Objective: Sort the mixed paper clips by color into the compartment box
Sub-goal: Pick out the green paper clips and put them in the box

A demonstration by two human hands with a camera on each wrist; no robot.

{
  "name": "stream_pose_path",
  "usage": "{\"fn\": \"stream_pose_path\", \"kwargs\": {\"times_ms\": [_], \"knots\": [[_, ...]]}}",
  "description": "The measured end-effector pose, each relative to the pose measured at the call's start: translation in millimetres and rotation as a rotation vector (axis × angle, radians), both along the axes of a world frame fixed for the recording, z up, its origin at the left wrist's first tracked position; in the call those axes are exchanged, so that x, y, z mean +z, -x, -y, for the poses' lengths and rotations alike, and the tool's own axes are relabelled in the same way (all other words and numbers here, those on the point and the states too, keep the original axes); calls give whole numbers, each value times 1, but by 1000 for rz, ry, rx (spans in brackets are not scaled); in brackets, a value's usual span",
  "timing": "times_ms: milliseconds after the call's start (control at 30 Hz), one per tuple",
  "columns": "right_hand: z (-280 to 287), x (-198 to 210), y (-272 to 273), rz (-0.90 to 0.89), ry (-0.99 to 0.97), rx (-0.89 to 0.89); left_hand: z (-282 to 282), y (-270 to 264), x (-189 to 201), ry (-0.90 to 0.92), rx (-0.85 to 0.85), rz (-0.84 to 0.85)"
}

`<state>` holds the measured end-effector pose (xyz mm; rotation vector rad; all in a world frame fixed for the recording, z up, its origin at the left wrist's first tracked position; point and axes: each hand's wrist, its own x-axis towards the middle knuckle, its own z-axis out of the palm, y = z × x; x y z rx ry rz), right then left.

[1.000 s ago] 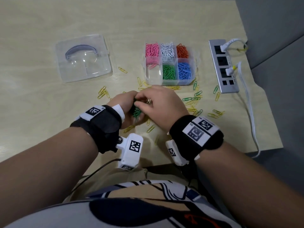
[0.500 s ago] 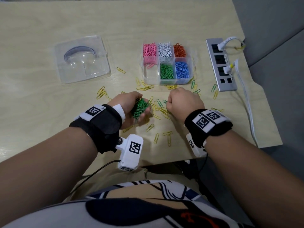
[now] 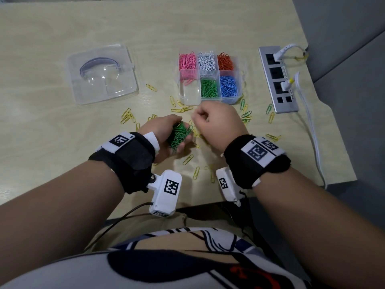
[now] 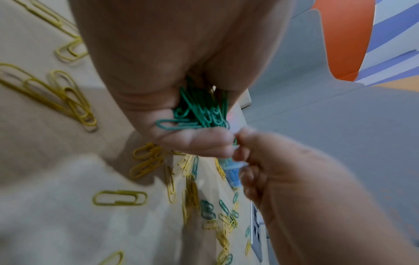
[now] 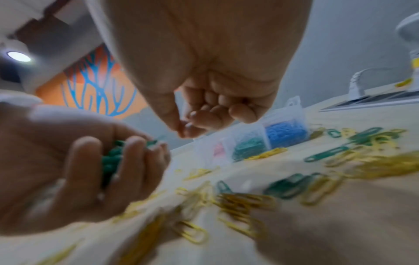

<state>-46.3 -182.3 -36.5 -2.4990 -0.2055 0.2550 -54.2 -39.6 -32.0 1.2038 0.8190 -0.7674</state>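
Cupped, left hand (image 3: 164, 136) hoards green clips (image 3: 178, 135) for one trip to box (image 3: 188, 97) at 12 o'clock; right hand (image 3: 216, 124) pinches closed, contents unclear.

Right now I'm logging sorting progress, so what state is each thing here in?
Clear plastic compartment box: open, near-left cell holds only a few pink strays.
Clear plastic lid: off, lying left of the box.
Bunch of green paper clips: gripped in left hand.
Right hand: curled; contents unclear.
Yellow paper clips: loose on wooden table.
Grey power strip: two plugs in.
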Motion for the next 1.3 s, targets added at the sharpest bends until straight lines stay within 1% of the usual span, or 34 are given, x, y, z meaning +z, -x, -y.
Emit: {"fn": "stream_pose_path", "kwargs": {"times_ms": [33,100,133,300,400,433,533,567,733,800,867,967,1000,1100,1200,1300], "knots": [[5,-5,-4,-18,122,-19,-1,0,0,3,8,-2],[10,-17,-9,-109,365,1,-2,1,0,-4,12,-6],[10,-21,-10,-144,423,15,-3,2,1,-8,11,-7],[7,-20,-13,-236,495,48,-7,3,3,-11,30,-25],[7,-15,-10,-178,602,116,-7,1,2,-13,30,-33],[8,-15,-10,-160,590,104,-6,0,2,-14,32,-34],[11,-16,-11,-143,469,5,-4,-1,1,-20,36,-29],[10,-16,-11,-144,458,2,-3,-1,1,-23,37,-26],[6,-15,-10,-233,508,44,1,-3,1,-28,28,-26],[9,-12,-9,-229,483,38,1,-4,0,-29,28,-30],[9,-8,-4,-143,354,30,2,-4,-1,-27,29,-33],[-4,6,8,8,22,45,3,-5,0,-49,10,-31],[-10,10,11,21,-33,73,3,-6,0,-60,0,-26],[-17,12,14,8,-66,128,5,-9,3,-25,-3,3],[1,9,9,75,-96,16,5,-12,6,47,21,6],[20,6,-1,67,-46,-89,5,-14,9,86,15,1]]}}
